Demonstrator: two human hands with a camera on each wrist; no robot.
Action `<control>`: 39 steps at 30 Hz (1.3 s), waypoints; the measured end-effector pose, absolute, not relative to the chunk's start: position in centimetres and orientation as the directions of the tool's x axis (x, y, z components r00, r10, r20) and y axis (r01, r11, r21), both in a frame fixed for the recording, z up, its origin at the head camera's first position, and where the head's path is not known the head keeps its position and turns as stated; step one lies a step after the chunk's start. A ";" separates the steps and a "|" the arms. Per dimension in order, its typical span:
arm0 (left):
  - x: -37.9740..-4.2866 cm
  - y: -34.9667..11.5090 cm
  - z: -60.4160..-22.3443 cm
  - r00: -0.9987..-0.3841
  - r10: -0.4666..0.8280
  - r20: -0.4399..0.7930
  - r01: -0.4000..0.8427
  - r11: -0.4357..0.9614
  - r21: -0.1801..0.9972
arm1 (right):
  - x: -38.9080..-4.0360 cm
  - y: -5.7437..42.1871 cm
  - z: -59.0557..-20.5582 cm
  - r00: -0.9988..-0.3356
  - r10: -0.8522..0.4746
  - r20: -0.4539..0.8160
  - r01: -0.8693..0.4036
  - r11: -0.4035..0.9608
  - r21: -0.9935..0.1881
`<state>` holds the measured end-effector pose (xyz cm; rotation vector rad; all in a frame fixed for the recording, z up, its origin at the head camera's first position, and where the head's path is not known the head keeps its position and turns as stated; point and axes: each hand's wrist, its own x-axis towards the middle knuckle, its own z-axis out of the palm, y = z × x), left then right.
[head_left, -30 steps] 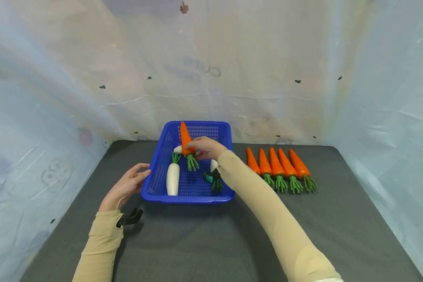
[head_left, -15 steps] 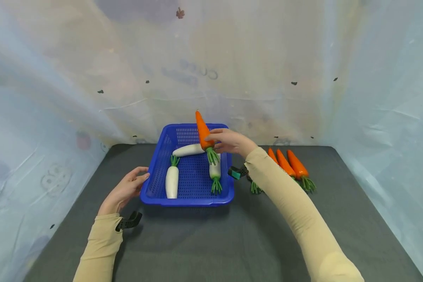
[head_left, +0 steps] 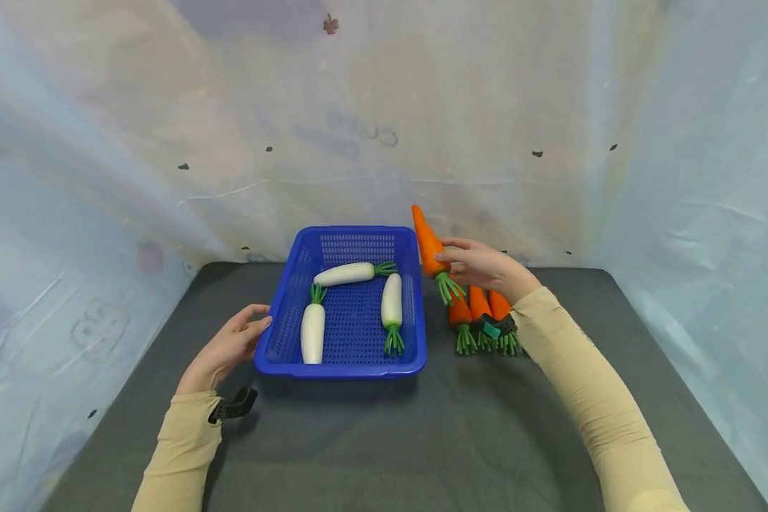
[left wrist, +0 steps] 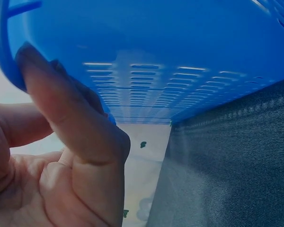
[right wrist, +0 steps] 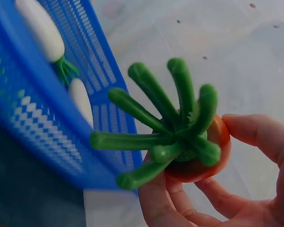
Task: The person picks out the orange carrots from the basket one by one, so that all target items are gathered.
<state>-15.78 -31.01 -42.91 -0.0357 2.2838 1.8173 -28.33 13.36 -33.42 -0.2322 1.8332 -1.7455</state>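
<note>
My right hand (head_left: 486,269) grips an orange carrot (head_left: 427,242) with a green leafy top, held up just right of the blue plastic basket (head_left: 340,371). In the right wrist view, thumb and fingers curl round the carrot (right wrist: 222,142) behind its green stems. My left hand (head_left: 227,348) holds the basket's left rim; the left wrist view has its bent fingers against the outer wall (left wrist: 146,38). Inside the basket lie a white radish (head_left: 312,334) at left, a second radish (head_left: 345,274) across the back and a third radish (head_left: 392,302) at right.
Several carrots (head_left: 461,313) lie side by side on the dark grey table (head_left: 358,441), right of the basket, partly hidden by my right hand and wrist strap. A pale plastic sheet (head_left: 461,107) hangs behind the table and along both sides.
My right hand has carried the carrot from above the basket, rightward past its right rim. The radishes at the back and right of the basket are now uncovered. My left hand stays at the rim.
</note>
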 end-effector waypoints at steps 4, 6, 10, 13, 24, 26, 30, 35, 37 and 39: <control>-15.8 -31.0 -42.8 -0.978 0.118 -0.172 -0.140 0.242 0.960 | -28.4 15.7 -33.5 -0.838 -0.471 -0.277 0.244 0.131 -0.961; -15.8 -31.0 -42.7 -0.979 0.109 -0.171 -0.141 0.241 0.960 | -28.3 16.9 -33.4 -0.849 -0.454 -0.269 0.229 0.141 -0.963; -16.0 -30.8 -42.6 -0.982 0.084 -0.169 -0.145 0.243 0.959 | -28.0 19.4 -33.5 -0.875 -0.416 -0.248 0.225 0.105 -0.969; -16.1 -30.5 -42.1 -0.983 0.067 -0.171 -0.150 0.238 0.960 | -27.6 21.6 -33.8 -0.897 -0.373 -0.238 0.233 0.060 -0.971; -15.5 -30.3 -42.6 -0.987 0.043 -0.154 -0.140 0.229 0.963 | -26.0 29.9 -35.7 -0.944 -0.242 -0.222 0.237 -0.034 -0.971; -15.4 -30.3 -42.6 -0.988 0.042 -0.148 -0.135 0.224 0.965 | -25.8 31.2 -36.2 -0.952 -0.216 -0.218 0.227 -0.014 -0.974; -15.2 -30.3 -42.6 -0.989 0.040 -0.145 -0.133 0.219 0.967 | -25.5 33.4 -37.5 -0.951 -0.180 -0.253 0.243 0.075 -0.967; -15.1 -30.2 -42.7 -0.989 0.048 -0.140 -0.127 0.210 0.969 | -25.5 35.5 -39.7 -0.932 -0.174 -0.317 0.282 0.199 -0.939; -15.1 -30.1 -42.7 -0.989 0.051 -0.141 -0.128 0.206 0.970 | -25.5 36.1 -40.5 -0.925 -0.180 -0.334 0.292 0.227 -0.929; -15.1 -30.1 -42.8 -0.988 0.052 -0.144 -0.130 0.205 0.970 | -25.5 36.6 -41.3 -0.917 -0.184 -0.354 0.308 0.236 -0.922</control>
